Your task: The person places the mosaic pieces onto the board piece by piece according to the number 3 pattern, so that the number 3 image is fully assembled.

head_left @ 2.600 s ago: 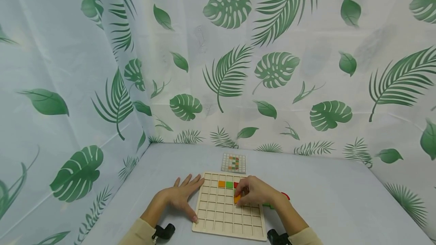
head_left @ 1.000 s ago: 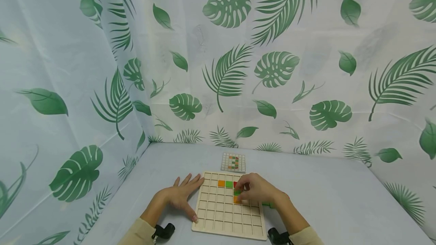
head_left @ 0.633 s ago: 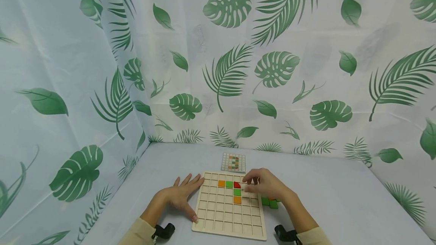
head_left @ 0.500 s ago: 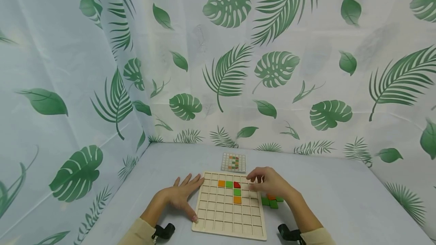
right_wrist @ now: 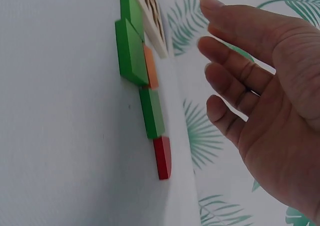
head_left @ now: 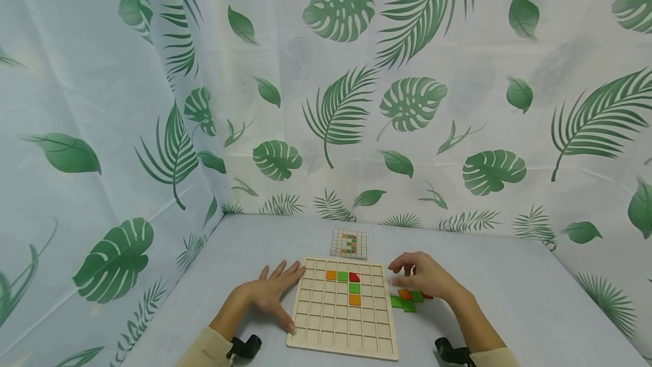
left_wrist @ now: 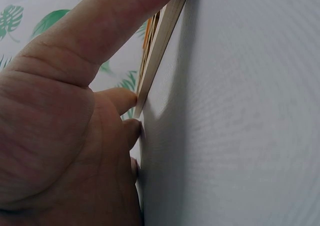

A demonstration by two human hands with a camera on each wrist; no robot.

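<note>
A wooden grid board (head_left: 326,321) lies on the table. In its cells sit an orange tile (head_left: 331,274), a green tile (head_left: 343,276) and a red tile (head_left: 354,277) in a row; a second green tile (head_left: 354,287) and a second orange tile (head_left: 355,299) run down beneath the red one. My left hand (head_left: 270,293) rests against the board's left edge, fingers spread, thumb at the near corner. Above the loose tiles right of the board hovers my right hand (head_left: 425,276), fingers loosely bent with nothing between them, as the right wrist view confirms.
Loose tiles lie beside the board's right edge: green tiles (right_wrist: 132,56), an orange tile (right_wrist: 150,66) and a red tile (right_wrist: 162,157). Behind the board is a small card (head_left: 336,242) printed with a coloured grid pattern. A leaf-patterned curtain (head_left: 458,129) encloses the table.
My right hand has let go of the orange tile, now in its cell below the green one, and moved right, off the board and over the loose tiles. The left hand has stayed put.
</note>
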